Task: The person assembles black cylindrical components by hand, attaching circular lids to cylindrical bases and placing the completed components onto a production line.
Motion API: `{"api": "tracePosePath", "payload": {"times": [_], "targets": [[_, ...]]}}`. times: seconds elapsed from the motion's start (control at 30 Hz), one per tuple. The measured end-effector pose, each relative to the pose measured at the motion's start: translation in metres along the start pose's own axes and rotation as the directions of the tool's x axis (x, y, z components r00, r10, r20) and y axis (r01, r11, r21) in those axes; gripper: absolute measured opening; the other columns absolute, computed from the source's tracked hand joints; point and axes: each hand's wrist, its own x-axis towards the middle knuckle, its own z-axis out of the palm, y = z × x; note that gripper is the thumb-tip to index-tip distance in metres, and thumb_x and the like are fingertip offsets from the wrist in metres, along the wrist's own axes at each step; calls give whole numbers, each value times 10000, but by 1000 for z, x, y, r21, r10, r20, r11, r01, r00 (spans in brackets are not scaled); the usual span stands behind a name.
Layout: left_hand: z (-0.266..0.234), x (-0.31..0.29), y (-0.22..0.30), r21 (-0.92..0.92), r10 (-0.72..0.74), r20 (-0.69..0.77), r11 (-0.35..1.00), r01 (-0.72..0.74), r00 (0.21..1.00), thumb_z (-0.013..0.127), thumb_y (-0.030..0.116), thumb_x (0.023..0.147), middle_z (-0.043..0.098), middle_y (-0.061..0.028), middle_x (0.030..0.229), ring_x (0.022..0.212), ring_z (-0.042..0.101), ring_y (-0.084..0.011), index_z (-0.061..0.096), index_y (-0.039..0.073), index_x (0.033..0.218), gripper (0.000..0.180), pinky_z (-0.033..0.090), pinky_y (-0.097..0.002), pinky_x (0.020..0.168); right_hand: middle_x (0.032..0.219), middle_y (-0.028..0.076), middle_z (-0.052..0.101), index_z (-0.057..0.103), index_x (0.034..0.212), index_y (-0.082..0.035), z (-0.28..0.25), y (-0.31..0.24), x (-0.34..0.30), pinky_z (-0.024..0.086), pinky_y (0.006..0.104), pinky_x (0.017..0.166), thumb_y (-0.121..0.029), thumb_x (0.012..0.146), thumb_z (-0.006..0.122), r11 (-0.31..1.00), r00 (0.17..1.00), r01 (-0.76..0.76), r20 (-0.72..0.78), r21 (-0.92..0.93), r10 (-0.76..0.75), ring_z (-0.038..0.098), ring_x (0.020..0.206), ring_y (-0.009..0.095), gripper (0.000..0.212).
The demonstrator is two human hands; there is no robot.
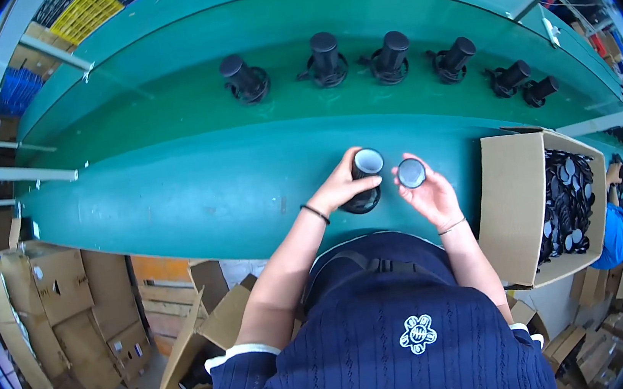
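My left hand [342, 187] is wrapped round a black cylinder [362, 202], whose round upper end is turned toward me and shows a pale interior. Just to its right, my right hand [435, 197] pinches a round disc-shaped cap [411, 173] by its rim. The cap has a grey face and a dark edge. A small gap separates the cap from the cylinder. Both hands are over the near part of the green work surface [195, 188].
Several black cylindrical units with ring-like bases [325, 61] stand in a row along the far green strip. At my right is an open cardboard box [512, 202] full of dark and grey discs [564, 200]. Another open box [185, 362] sits low left. Beyond the right box is a person in blue [614, 237].
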Motion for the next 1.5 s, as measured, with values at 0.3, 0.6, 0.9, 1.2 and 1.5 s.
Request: {"api": "tracePosePath", "payload": {"times": [0.3,0.6,0.9,1.2,1.5], "targets": [[14,-9,-6,103,66,104,992,-77,992,774,216,712,508,-85,1145,1065,499,-174,396,32,1261,691,405,-312,926,1182,150,543,534,1182,-32,25,-1,3,465,325,869,-110,792,660,315,965,128,46,-940,-257,545,1031,248,418],[21,-23,-6,184,102,83,976,-116,991,777,214,685,504,-154,1174,1084,515,-232,407,13,1253,707,427,-336,910,1126,145,577,602,1096,-20,63,4,5,437,360,901,-18,660,702,-398,944,265,320,-879,-80,522,1036,305,448],[19,-29,-8,159,102,74,981,-112,992,778,208,685,497,-152,1174,1082,506,-237,424,24,1231,676,425,-346,906,1150,135,576,621,1070,-23,57,11,2,424,364,913,-23,656,720,-247,957,223,260,-943,-131,517,1051,291,425],[17,-31,-6,250,129,95,957,-149,987,781,193,677,504,-117,1166,1063,511,-195,412,17,1246,701,431,-317,896,1144,133,577,622,1071,-25,54,13,0,424,365,907,-34,654,729,-256,942,268,308,-929,-130,516,1056,296,431],[26,-34,-9,312,191,39,930,-193,981,728,139,671,497,-137,1160,1090,497,-245,420,24,1232,650,408,-353,920,1120,140,580,632,1062,-27,70,13,0,443,354,882,-37,644,735,-397,969,158,218,-904,-112,530,1031,290,430]]}}
